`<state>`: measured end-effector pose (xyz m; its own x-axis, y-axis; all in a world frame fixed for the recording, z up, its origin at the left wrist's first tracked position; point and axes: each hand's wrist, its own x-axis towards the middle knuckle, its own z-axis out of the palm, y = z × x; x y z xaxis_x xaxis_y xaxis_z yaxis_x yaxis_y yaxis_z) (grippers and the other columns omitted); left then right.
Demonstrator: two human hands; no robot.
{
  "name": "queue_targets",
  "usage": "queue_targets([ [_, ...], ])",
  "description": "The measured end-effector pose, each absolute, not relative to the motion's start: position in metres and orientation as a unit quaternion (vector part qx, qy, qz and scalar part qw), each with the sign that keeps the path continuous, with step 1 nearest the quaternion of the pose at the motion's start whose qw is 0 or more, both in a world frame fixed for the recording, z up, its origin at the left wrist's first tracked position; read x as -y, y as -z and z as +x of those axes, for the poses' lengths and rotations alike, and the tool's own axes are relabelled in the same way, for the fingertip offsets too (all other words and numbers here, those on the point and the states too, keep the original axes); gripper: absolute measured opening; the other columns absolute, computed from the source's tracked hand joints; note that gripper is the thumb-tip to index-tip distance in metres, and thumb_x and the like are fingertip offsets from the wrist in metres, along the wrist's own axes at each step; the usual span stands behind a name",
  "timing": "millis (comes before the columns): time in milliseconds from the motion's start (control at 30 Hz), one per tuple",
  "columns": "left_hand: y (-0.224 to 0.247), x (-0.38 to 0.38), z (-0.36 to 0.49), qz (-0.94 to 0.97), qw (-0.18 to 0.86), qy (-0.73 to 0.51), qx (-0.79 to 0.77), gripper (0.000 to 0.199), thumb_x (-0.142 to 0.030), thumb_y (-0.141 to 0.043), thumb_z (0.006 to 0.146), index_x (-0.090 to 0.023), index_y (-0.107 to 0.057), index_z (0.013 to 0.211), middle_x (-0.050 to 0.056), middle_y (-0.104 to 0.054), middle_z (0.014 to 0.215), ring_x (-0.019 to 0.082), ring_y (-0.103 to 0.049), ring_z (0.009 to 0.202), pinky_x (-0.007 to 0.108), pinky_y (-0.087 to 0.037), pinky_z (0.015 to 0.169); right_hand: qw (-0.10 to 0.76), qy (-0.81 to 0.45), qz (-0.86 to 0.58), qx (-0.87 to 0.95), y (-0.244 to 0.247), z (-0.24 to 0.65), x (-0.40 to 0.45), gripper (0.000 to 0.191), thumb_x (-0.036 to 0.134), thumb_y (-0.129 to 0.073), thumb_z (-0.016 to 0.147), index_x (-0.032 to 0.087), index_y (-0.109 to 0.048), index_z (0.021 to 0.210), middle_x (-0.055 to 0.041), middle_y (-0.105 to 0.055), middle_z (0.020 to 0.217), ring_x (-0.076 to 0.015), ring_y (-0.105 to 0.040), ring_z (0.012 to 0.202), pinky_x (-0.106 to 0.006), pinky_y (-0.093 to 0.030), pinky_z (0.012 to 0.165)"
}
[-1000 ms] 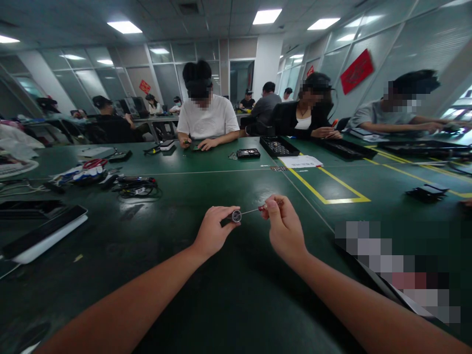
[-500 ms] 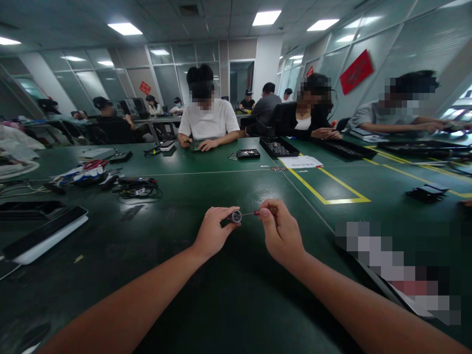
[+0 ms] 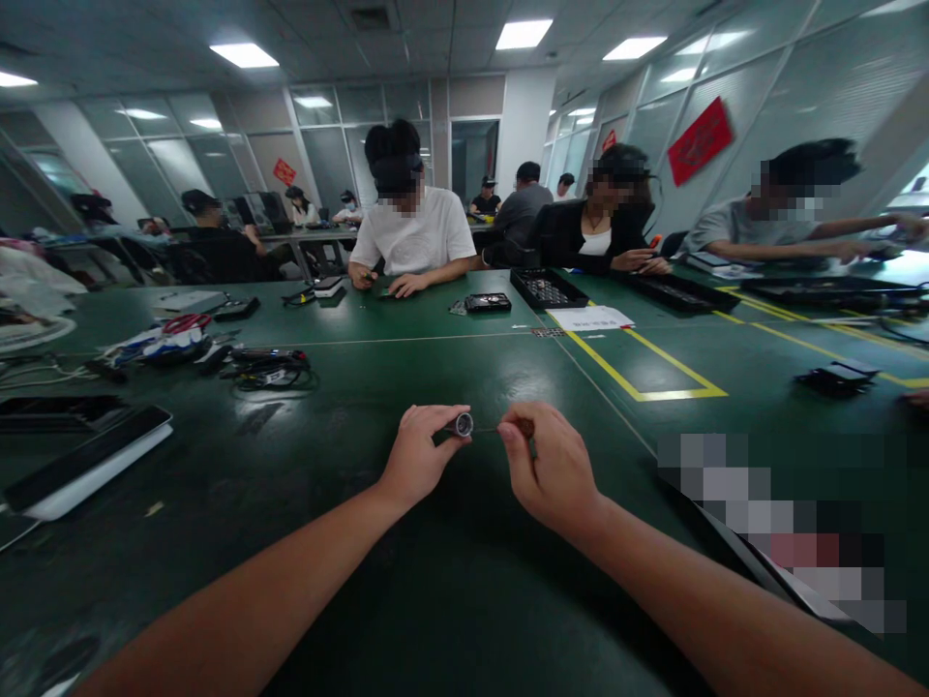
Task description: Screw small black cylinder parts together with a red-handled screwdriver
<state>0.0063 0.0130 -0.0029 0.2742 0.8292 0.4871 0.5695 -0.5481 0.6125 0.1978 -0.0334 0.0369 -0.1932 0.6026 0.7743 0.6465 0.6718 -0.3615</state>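
left hand [image 3: 421, 460]: grip pinching metal cylinder [image 3: 464, 424]. right hand [image 3: 548, 465], just right of cylinder: grip closed on thin-shafted tool [image 3: 526, 426], shaft toward cylinder, contact unclear. worktop [image 3: 450, 590] below.

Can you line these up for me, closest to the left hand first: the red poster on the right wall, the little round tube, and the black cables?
From the head view:
1. Little round tube: held at the fingertips of the left hand.
2. Black cables: on the table, farther forward and to the left.
3. Red poster: far off, up on the right wall.
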Motion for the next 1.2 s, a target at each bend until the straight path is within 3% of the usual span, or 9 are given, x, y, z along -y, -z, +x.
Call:
queue_targets([
  [300, 0.001, -0.011, 0.008, 0.782, 0.185, -0.398, -0.444, 0.037, -0.024, -0.074, 0.085, -0.03, -0.067, 0.121, 0.003, -0.07, 0.119, 0.025, -0.061, 0.11, 0.047, -0.04, 0.104, 0.543, -0.116, -0.479, 0.68, -0.03, 0.201, 0.025, 0.015, 0.033, -0.042, 0.102, 0.023, -0.053, 0.097, -0.0003, -0.062, 0.078, -0.0166, -0.059, 0.066, -0.03, -0.043, 0.063],
  [600, 0.001, -0.011, 0.007, 0.782, 0.186, -0.4, -0.44, 0.039, -0.023, -0.076, 0.084, -0.029, -0.067, 0.121, 0.003, -0.071, 0.116, 0.024, -0.061, 0.107, 0.043, -0.044, 0.098, 0.537, -0.149, -0.462, 0.69, -0.031, 0.2, 0.026, 0.017, 0.035, -0.043, 0.102, 0.022, -0.054, 0.097, 0.0012, -0.059, 0.076, -0.0146, -0.056, 0.064, -0.028, -0.041, 0.061],
  [767, 0.003, -0.011, 0.007, 0.788, 0.182, -0.399, -0.432, 0.038, -0.022, -0.077, 0.084, -0.031, -0.067, 0.119, 0.001, -0.07, 0.117, 0.024, -0.061, 0.11, 0.046, -0.04, 0.103, 0.548, -0.176, -0.486, 0.658, -0.03, 0.201, 0.025, 0.028, 0.044, -0.043, 0.102, 0.023, -0.057, 0.09, 0.0042, -0.052, 0.064, -0.0135, -0.049, 0.056, -0.027, -0.037, 0.055],
  [1200, 0.004, -0.011, 0.005, 0.789, 0.171, -0.398, -0.436, 0.039, -0.02, -0.077, 0.083, -0.03, -0.067, 0.119, 0.001, -0.07, 0.118, 0.024, -0.061, 0.111, 0.047, -0.037, 0.104, 0.582, -0.183, -0.508, 0.608, -0.026, 0.2, 0.021, 0.03, 0.046, -0.042, 0.102, 0.023, -0.056, 0.09, 0.0016, -0.06, 0.07, -0.0142, -0.051, 0.058, -0.029, -0.039, 0.057],
])
